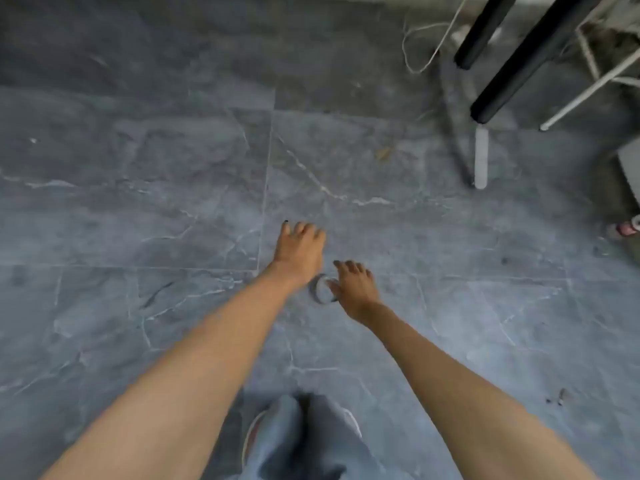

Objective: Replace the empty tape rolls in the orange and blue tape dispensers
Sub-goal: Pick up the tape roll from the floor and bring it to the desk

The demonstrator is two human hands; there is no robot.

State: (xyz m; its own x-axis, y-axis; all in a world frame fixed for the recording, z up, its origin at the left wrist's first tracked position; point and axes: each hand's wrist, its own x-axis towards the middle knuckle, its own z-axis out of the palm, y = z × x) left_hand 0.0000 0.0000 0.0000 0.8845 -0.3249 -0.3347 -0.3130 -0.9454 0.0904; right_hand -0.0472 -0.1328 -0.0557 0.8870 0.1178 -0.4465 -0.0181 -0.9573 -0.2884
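A grey marble-tiled floor [173, 188] carries a thin tape ring [320, 289] and white cord [420, 46].

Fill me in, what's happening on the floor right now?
A person is reaching both arms down toward a grey tiled floor. A thin ring, likely an empty tape roll, sits between the hands. The right hand is at its edge, thumb touching or nearly so; blur hides whether it has a grip. The left hand hovers open just beyond the ring. No tape dispensers are in view. Black table legs and a white cord are at upper right.
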